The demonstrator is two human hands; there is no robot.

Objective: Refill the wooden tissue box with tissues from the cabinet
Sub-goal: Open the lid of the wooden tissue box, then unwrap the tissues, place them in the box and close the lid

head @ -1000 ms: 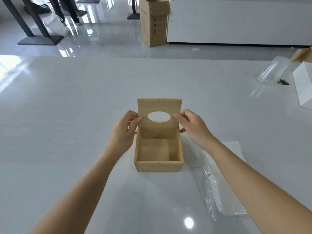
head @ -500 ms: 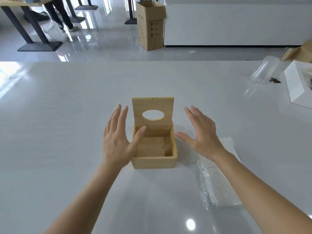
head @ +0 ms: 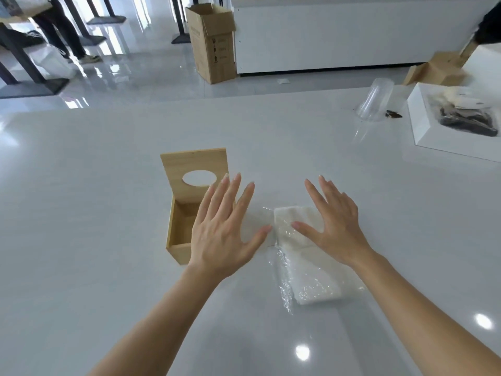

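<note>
1. Box sits on the bench, lid propped up, ready for filling.
2. Both hands, left and right, hover spread, fingers released, holding nothing.
3. Wrapped tissues lie beside the box, under the right hand.

A glossy white surface carries a wooden box, its lid upright. Just right of the box lies a plastic-wrapped tissue pack. Far right of the box and further back, a clear cup lies tipped beside a white tray.
</note>
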